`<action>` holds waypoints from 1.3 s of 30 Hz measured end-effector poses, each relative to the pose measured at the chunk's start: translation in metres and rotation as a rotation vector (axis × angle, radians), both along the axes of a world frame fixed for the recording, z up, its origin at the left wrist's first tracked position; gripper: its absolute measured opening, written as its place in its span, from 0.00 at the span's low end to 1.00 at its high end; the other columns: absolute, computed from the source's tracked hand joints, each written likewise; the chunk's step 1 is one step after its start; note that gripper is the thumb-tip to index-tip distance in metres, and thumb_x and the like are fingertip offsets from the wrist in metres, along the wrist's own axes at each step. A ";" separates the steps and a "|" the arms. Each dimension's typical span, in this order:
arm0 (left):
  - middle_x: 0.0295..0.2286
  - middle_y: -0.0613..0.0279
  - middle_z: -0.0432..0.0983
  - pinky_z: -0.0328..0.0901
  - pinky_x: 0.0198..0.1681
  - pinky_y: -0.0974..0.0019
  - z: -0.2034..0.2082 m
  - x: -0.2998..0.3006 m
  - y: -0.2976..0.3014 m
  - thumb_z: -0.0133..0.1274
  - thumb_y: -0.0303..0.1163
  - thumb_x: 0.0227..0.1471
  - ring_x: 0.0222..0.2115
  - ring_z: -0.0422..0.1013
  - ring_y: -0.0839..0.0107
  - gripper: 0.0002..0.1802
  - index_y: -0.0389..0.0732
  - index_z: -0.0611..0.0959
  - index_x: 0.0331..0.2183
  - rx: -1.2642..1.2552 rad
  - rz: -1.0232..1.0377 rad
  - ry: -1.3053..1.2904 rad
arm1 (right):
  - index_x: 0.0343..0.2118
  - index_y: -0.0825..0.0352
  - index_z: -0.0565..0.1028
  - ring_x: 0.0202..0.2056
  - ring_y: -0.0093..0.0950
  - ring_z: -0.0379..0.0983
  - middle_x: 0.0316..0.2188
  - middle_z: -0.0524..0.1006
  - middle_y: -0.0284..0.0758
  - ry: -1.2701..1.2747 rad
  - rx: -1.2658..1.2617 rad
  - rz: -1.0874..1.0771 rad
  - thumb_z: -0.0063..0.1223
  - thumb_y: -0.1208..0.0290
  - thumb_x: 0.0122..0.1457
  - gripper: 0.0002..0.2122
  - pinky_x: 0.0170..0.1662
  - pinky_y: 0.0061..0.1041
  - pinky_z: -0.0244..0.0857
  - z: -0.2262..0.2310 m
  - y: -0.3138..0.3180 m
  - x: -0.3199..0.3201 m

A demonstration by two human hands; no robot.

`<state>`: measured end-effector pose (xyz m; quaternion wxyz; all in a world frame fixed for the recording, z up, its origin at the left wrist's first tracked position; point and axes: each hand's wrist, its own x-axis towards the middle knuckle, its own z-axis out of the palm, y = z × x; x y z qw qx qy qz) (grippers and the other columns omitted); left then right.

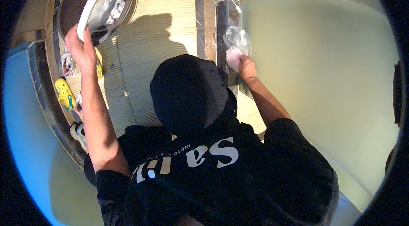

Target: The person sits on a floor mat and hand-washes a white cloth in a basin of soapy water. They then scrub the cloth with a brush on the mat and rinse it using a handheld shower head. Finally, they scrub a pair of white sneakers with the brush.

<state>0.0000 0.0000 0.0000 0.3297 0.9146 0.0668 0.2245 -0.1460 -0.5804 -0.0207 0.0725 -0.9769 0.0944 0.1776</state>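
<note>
My left hand (81, 51) is raised at the upper left and closed around a white curved handle (90, 8). The handle crosses a round dark pan-like object (73, 2) that holds pale wrapped items (110, 8). My right hand (246, 66) reaches up at the centre right. It grips a clear plastic bag (237, 40) with something pinkish inside, pressed against a dark vertical corner trim (225, 15) of a pale wall. My black cap and black shirt fill the middle and lower view.
A yellow clog (64, 93) and white shoes (67, 63) lie along a dark ledge at the left. Another white shoe (78, 133) sits lower down. Striped wooden flooring (162, 17) lies ahead, and a pale green wall (324, 68) spreads to the right.
</note>
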 end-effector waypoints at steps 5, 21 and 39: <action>0.40 0.49 0.71 0.57 0.50 0.57 0.010 -0.001 0.004 0.55 0.32 0.51 0.44 0.65 0.55 0.16 0.37 0.77 0.42 0.002 -0.038 -0.031 | 0.43 0.66 0.72 0.37 0.47 0.72 0.37 0.72 0.48 -0.213 0.065 -0.157 0.52 0.78 0.50 0.15 0.40 0.39 0.68 -0.002 0.028 0.000; 0.36 0.49 0.73 0.59 0.46 0.55 0.014 0.005 -0.008 0.57 0.27 0.43 0.39 0.67 0.52 0.14 0.37 0.78 0.36 -0.088 0.072 -0.187 | 0.31 0.68 0.78 0.29 0.43 0.74 0.27 0.76 0.45 -0.213 0.078 0.067 0.55 0.69 0.54 0.07 0.35 0.37 0.67 -0.001 0.003 0.002; 0.37 0.50 0.70 0.57 0.49 0.58 0.049 0.005 0.017 0.57 0.28 0.47 0.42 0.63 0.55 0.14 0.37 0.79 0.38 -0.188 0.330 -0.025 | 0.36 0.75 0.76 0.29 0.20 0.73 0.27 0.77 0.34 -0.006 1.049 -0.495 0.53 0.77 0.57 0.07 0.36 0.20 0.68 0.115 0.147 0.124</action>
